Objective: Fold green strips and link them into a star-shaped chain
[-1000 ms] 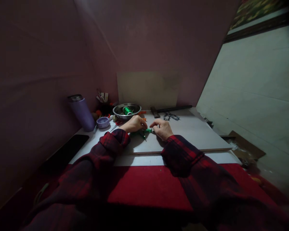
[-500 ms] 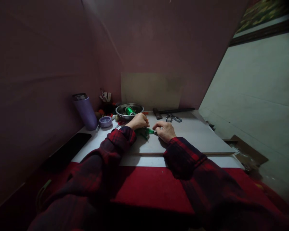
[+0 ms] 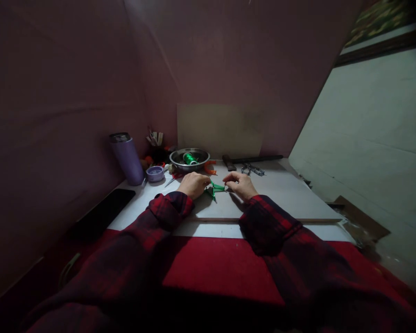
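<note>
A small green star-shaped piece [image 3: 217, 187], perhaps wrapped in green thread, is between my hands just over the white board [image 3: 280, 203]. My left hand [image 3: 194, 185] is closed with its fingertips at the star's left side, and the fingers hide part of it. From the right, my right hand [image 3: 241, 186] pinches at the star's right-hand point. Any loose thread there is too fine to make out. Behind the hands, a metal bowl [image 3: 175, 163] contains a spool of green thread [image 3: 190, 158].
At the back lie a hammer [image 3: 229, 163] and metal tools [image 3: 254, 169] resembling pliers. An orange item [image 3: 211, 167] sits beside the bowl. Scissors [image 3: 173, 178], a purple lid [image 3: 155, 174], a purple tumbler [image 3: 128, 159] and a black flat slab [image 3: 102, 210] are on the left.
My left hand has shifted down and toward me, uncovering more of the green star and the orange item. My right hand stays at the star's right point. The view has shifted slightly.
</note>
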{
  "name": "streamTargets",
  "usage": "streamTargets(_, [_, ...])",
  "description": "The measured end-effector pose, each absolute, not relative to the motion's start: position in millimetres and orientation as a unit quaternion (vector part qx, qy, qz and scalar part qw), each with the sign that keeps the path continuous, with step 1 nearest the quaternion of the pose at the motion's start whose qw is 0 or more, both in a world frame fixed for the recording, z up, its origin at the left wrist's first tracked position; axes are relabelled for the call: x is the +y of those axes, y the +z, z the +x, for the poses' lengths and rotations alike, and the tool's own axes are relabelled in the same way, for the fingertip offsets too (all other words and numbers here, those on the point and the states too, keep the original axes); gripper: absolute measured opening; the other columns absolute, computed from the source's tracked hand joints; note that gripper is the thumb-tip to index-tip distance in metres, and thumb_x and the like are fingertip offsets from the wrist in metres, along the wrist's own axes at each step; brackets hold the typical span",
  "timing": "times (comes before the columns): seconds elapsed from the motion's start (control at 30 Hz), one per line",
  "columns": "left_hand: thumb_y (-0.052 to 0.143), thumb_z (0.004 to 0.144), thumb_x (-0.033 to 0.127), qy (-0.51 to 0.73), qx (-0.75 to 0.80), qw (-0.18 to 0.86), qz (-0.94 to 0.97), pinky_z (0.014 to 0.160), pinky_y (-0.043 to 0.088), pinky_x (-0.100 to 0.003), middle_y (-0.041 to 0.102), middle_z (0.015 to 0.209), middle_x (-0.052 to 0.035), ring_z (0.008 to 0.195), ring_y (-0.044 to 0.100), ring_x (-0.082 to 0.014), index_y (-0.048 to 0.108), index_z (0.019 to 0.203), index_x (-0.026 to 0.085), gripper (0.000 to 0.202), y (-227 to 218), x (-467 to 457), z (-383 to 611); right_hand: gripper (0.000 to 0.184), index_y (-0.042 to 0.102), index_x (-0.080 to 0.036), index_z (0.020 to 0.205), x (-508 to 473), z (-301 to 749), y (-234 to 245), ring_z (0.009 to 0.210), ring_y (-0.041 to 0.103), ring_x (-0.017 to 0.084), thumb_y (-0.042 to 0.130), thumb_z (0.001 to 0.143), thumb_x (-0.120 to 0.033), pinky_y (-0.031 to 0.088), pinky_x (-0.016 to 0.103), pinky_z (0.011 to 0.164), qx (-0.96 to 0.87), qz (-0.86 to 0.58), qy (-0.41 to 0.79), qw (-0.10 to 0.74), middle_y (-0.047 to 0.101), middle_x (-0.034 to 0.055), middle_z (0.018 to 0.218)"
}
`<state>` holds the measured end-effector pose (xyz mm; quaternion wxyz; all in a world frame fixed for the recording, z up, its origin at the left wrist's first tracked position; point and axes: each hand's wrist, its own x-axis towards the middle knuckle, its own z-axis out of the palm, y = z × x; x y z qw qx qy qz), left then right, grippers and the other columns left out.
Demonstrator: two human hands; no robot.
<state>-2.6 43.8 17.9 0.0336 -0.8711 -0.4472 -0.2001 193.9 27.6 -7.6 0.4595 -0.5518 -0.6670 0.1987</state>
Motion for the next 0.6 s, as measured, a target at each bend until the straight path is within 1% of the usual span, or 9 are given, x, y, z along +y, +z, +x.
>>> streamTargets(0.1, [0.049,0.079,0.015,-0.181,-0.431,0.048,-0.883,0.074,0.046,-0.026,0.073,0.090,-0.0060,0.084,0.066,-0.0184,0.073,0.096,0.024,0.031,15.1,42.8,-3.2,0.013,0.063,-0.018,0.070,28.4,192.9,-7.2,0.058,0.058,0.013,0.054,0.061,-0.019,0.048,0.025,0.056,-0.646,-0.521,0.272,0.488,0.063,0.0005,0.064])
streamTargets(0.2, [0.049,0.080,0.015,-0.168,-0.431,0.063,-0.884,0.075,0.047,-0.027,0.072,0.093,-0.0067,0.088,0.066,-0.0192,0.072,0.100,0.026,0.032,13.7,41.2,-3.5,0.012,0.061,-0.017,0.068,28.6,192.0,-6.5,0.056,0.055,0.012,0.056,0.058,-0.017,0.046,0.024,0.054,-0.630,-0.506,0.306,0.503,0.062,0.0001,0.063])
streamTargets(0.4, [0.048,0.081,0.016,-0.140,-0.424,0.096,-0.890,0.074,0.047,-0.028,0.072,0.098,-0.0064,0.091,0.065,-0.0205,0.069,0.106,0.030,0.036,13.4,38.0,-3.4,0.010,0.061,-0.017,0.066,30.9,192.6,-6.8,0.056,0.055,0.012,0.057,0.057,-0.016,0.048,0.028,0.056,-0.625,-0.507,0.318,0.502,0.061,0.0003,0.062])
streamTargets(0.6, [0.047,0.082,0.017,-0.130,-0.426,0.114,-0.888,0.074,0.046,-0.027,0.072,0.096,-0.0057,0.091,0.065,-0.0199,0.068,0.107,0.031,0.036,13.2,38.1,-2.3,0.010,0.061,-0.017,0.066,31.4,192.3,-5.9,0.057,0.056,0.014,0.057,0.058,-0.014,0.049,0.030,0.060,-0.628,-0.514,0.317,0.490,0.062,0.0016,0.061])
